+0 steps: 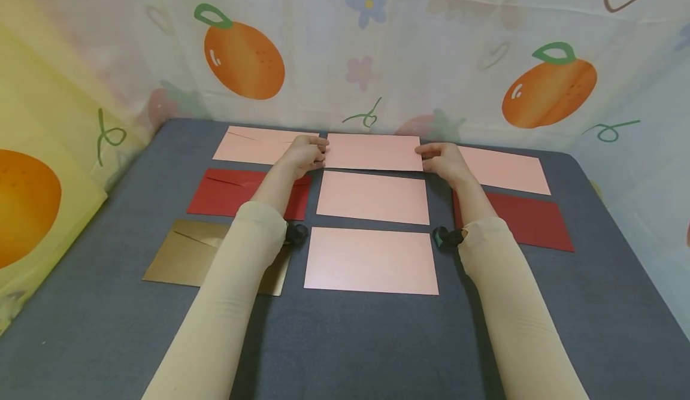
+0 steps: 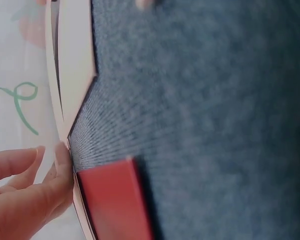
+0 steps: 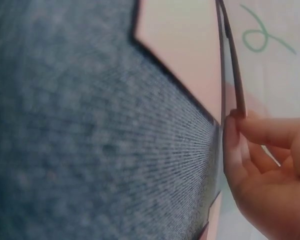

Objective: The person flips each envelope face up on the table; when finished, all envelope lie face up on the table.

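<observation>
In the head view, both hands are at the far pink envelope (image 1: 374, 152) of the middle column. My left hand (image 1: 306, 153) holds its left edge, and my right hand (image 1: 444, 160) holds its right edge. The right wrist view shows the right thumb and fingers (image 3: 232, 145) pinching the envelope's corner, raised off the table. In the left wrist view, the left fingers (image 2: 62, 160) meet the envelope's other corner; part of that grip is hidden. Nearer me lie two more plain pink envelopes, a middle one (image 1: 373, 197) and a front one (image 1: 372, 261).
At left lie a pink envelope (image 1: 253, 144), a red envelope (image 1: 223, 192) and a gold envelope (image 1: 183, 253), partly under the left arm. At right are another pink envelope (image 1: 509, 169) and a red envelope (image 1: 539, 221). A fruit-printed cloth (image 1: 312, 47) hangs behind the dark table (image 1: 372, 346).
</observation>
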`<state>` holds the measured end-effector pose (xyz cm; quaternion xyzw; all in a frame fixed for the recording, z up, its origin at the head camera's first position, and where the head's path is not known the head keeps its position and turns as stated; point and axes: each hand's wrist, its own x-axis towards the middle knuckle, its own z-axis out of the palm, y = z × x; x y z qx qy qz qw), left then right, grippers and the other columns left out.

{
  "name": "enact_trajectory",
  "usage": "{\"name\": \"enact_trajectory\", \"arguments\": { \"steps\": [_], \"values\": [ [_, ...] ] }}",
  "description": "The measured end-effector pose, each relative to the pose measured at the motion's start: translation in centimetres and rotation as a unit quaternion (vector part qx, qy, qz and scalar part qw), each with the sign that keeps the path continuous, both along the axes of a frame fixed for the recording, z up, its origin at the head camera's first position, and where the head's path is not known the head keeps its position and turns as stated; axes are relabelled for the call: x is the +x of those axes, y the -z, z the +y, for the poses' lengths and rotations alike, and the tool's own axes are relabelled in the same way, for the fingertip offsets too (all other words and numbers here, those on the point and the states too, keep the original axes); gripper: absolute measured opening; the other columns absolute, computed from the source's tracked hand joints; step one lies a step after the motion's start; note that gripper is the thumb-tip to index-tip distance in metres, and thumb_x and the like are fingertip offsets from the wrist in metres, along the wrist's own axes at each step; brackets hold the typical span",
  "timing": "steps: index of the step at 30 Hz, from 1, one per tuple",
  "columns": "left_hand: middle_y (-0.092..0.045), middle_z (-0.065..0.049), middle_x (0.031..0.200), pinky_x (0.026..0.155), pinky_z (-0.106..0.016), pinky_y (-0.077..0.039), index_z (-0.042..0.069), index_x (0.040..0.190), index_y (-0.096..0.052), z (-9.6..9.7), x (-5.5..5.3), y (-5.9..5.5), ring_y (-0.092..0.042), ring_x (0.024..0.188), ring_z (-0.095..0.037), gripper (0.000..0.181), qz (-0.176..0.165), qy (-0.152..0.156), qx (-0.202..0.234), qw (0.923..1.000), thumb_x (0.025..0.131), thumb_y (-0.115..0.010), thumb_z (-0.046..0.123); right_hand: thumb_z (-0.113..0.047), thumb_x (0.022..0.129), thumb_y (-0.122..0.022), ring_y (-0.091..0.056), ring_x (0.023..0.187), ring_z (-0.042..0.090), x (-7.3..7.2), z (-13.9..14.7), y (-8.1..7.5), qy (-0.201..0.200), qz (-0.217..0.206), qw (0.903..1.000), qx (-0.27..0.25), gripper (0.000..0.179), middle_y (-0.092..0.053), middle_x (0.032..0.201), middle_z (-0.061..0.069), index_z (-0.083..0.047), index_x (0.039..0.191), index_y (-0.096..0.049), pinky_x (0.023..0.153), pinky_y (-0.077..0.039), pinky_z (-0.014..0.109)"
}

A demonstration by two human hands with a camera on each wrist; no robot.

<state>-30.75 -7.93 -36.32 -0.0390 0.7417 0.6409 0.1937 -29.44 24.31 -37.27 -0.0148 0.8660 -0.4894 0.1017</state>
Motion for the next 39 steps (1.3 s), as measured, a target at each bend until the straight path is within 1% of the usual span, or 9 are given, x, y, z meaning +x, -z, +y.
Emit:
{"name": "enact_trajectory", "arguments": {
  "steps": [6, 13, 17, 20, 22, 26, 30, 34, 39],
  "values": [
    [-0.038, -0.017, 0.155, 0.105, -0.032, -0.039, -0.001, 0.149, -0.039, -0.2, -0.1, 0.3, -0.044, 0.124, -0.025, 0.056, 0.017, 0.023, -0.039, 0.9988, 0.094, -0.039, -0.01, 0.002, 0.091, -0.051, -0.046, 0.136, 0.034, 0.1, 0.2, 0.3, -0.003, 0.028, 0.9992, 0.028, 0.052, -0.049, 0.148, 0.018, -0.008, 0.142, -0.053, 0.097, -0.046, 0.041],
    [-0.038, -0.018, 0.155, 0.12, -0.035, -0.036, -0.002, 0.148, -0.041, 0.0, -0.4, 0.4, -0.042, 0.137, -0.028, 0.053, 0.016, 0.022, -0.053, 0.9983, 0.097, -0.03, -0.011, -0.006, 0.097, -0.053, -0.062, 0.111, 0.031, -0.3, 0.4, 0.9, 0.019, 0.079, 0.993, 0.085, 0.037, -0.059, 0.138, 0.017, -0.011, 0.131, -0.064, 0.07, -0.044, 0.02],
    [-0.041, -0.016, 0.154, 0.118, -0.032, -0.038, -0.001, 0.147, -0.043, -0.1, -0.4, 0.5, -0.043, 0.134, -0.027, 0.057, 0.024, 0.027, -0.067, 0.9971, 0.094, -0.027, -0.013, -0.006, 0.098, -0.054, -0.059, 0.115, 0.029, -0.5, 0.2, 1.0, 0.039, 0.116, 0.9887, 0.086, 0.031, -0.059, 0.141, 0.012, -0.011, 0.125, -0.069, 0.071, -0.04, 0.02],
    [-0.044, -0.016, 0.152, 0.104, -0.029, -0.042, 0.0, 0.145, -0.046, -0.2, -0.2, 0.6, -0.044, 0.124, -0.026, 0.059, 0.041, 0.03, -0.08, 0.9955, 0.091, -0.028, -0.015, -0.002, 0.097, -0.056, -0.051, 0.135, 0.026, -0.5, 0.0, 0.8, 0.062, 0.151, 0.985, 0.057, 0.028, -0.057, 0.145, 0.008, -0.007, 0.12, -0.071, 0.078, -0.04, 0.018],
    [-0.044, -0.014, 0.152, 0.095, -0.03, -0.041, 0.003, 0.144, -0.049, -0.3, -0.1, 0.6, -0.044, 0.123, -0.025, 0.055, 0.054, 0.028, -0.093, 0.9937, 0.093, -0.034, -0.012, 0.001, 0.096, -0.057, -0.053, 0.134, 0.022, -0.6, -0.2, 0.6, 0.082, 0.173, 0.9813, 0.021, 0.025, -0.062, 0.138, 0.007, -0.005, 0.115, -0.072, 0.082, -0.044, 0.015],
    [-0.049, -0.013, 0.15, 0.092, -0.036, -0.045, 0.007, 0.138, -0.057, -0.5, 0.1, 0.5, -0.047, 0.129, -0.027, 0.041, 0.09, 0.006, -0.1, 0.9909, 0.098, -0.051, 0.001, 0.002, 0.095, -0.06, -0.068, 0.103, 0.005, -0.5, -0.6, 0.2, 0.115, 0.202, 0.9695, -0.078, 0.02, -0.075, 0.104, -0.003, -0.001, 0.108, -0.074, 0.085, -0.053, 0.012],
    [-0.06, -0.016, 0.135, 0.1, -0.041, -0.048, 0.005, 0.129, -0.064, -0.3, -0.1, 0.5, -0.052, 0.122, -0.026, 0.033, 0.141, -0.031, -0.077, 0.9865, 0.098, -0.061, 0.015, -0.006, 0.092, -0.068, -0.066, 0.078, -0.006, -0.5, -0.9, -0.2, 0.125, 0.212, 0.9581, -0.147, 0.015, -0.071, 0.081, -0.018, 0.001, 0.104, -0.073, 0.079, -0.055, 0.012],
    [-0.065, -0.012, 0.115, 0.102, -0.036, -0.053, 0.002, 0.127, -0.063, -0.1, -0.3, 0.4, -0.063, 0.106, -0.022, 0.034, 0.16, -0.061, -0.047, 0.9841, 0.097, -0.063, 0.019, -0.009, 0.089, -0.072, -0.066, 0.069, -0.003, -0.6, -1.3, -0.5, 0.116, 0.205, 0.9552, -0.18, 0.011, -0.071, 0.078, -0.014, -0.004, 0.1, -0.071, 0.068, -0.058, 0.015],
    [-0.064, -0.003, 0.101, 0.08, -0.021, -0.058, 0.001, 0.128, -0.061, -0.3, -0.4, 0.3, -0.063, 0.083, -0.009, 0.036, 0.133, -0.078, -0.004, 0.988, 0.095, -0.065, 0.016, -0.002, 0.091, -0.068, -0.065, 0.063, 0.002, -0.6, -1.1, -0.6, 0.054, 0.158, 0.9646, -0.205, 0.007, -0.067, 0.07, -0.013, -0.002, 0.097, -0.065, 0.061, -0.059, 0.02]
  ]
}}
